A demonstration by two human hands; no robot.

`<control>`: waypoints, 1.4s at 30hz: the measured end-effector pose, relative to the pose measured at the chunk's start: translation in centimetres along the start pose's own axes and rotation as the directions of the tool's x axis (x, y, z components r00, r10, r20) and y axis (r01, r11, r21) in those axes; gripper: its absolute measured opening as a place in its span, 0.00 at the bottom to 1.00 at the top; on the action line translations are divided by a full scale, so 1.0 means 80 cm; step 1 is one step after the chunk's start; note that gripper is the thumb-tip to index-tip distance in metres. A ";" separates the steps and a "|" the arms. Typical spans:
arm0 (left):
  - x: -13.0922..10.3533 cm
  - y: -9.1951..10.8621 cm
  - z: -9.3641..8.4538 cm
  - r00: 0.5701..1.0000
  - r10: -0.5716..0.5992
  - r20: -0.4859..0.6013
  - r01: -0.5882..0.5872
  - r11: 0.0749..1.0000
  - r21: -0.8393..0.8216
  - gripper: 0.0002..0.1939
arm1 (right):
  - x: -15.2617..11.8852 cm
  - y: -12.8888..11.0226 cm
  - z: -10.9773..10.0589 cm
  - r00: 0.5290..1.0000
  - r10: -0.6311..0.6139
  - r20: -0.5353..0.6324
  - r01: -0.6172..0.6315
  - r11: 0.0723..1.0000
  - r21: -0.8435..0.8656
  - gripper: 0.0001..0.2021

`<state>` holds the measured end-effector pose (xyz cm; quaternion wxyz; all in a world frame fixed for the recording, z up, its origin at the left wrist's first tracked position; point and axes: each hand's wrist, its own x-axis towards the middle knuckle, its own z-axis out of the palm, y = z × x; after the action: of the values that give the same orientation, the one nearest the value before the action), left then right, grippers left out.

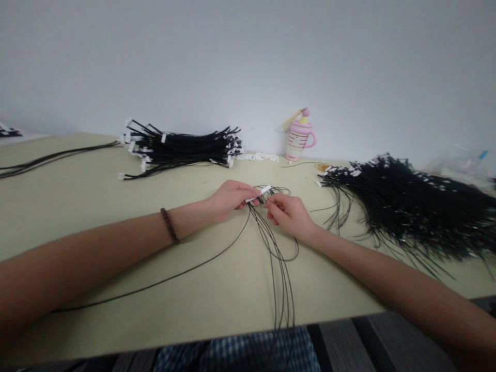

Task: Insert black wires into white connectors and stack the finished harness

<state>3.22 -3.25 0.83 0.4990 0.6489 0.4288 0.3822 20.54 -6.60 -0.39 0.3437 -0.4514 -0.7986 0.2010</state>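
Grey wall behind the pink cup; pale table beneath it; nearer, left hand pinches white strip, right hand black wires.

A pink-and-white cup with a yellow loop stands upright before a pale wall, a small orange item lying near its right, clear plastic farther right, and a black-and-white patterned item far left of it.

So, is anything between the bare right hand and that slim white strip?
Nothing visible blocks it: the right hand is close beside the slim white strip in the left hand, with thin black wires around them.
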 end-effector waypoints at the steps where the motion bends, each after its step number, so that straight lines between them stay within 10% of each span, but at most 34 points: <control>1: -0.001 0.000 0.001 1.000 0.013 0.006 -0.013 1.000 0.013 0.13 | -0.001 -0.001 0.000 1.000 -0.019 -0.002 0.019 0.999 -0.036 0.09; 22: -0.010 0.001 0.002 0.994 0.078 0.070 -0.086 0.990 0.115 0.11 | -0.004 -0.002 0.001 0.992 -0.117 -0.043 0.108 0.980 -0.166 0.07; 33: 0.004 -0.002 -0.006 0.998 0.063 -0.022 -0.066 0.983 -0.172 0.13 | 0.016 0.030 -0.032 0.991 -0.029 0.134 -0.005 0.969 0.249 0.11; 42: -0.007 0.021 -0.021 0.898 0.160 0.411 -0.061 0.968 -0.243 0.08 | 0.025 0.061 -0.055 0.943 0.024 0.331 -0.124 0.950 0.285 0.14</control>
<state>1.74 -3.48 2.82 0.6279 0.6798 0.2256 0.3044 25.87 -2.30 0.23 0.2652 -0.3845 -0.7861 0.4048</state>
